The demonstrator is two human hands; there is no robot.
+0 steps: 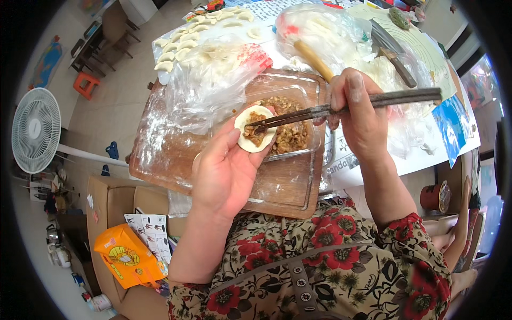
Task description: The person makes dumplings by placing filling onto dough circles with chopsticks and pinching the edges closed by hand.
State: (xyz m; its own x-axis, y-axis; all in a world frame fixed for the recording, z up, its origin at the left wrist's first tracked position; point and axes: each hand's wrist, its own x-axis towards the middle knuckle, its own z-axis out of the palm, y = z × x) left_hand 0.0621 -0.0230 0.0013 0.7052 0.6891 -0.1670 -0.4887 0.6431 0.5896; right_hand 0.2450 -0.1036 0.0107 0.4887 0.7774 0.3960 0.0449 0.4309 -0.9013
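In my left hand (224,172) lies a round dumpling wrapper (245,143), palm up, with a mound of minced filling (253,120) on its middle. My right hand (360,112) grips a pair of dark wooden chopsticks (404,97), and their tips touch the filling. Behind the wrapper stands a clear plastic container (306,150) of brown minced filling, partly hidden by my left hand. It rests on a floured wooden cutting board (160,160). A wooden rolling pin (314,60) shows beyond my right hand, which covers its near end.
Several shaped dumplings (188,37) lie in rows at the back left. A plastic bag (204,88) overlaps the board, and another plastic bag (320,28) is behind. A cleaver (386,36) and a knife (400,70) lie at the right. Another person's bare leg (458,240) shows at lower right.
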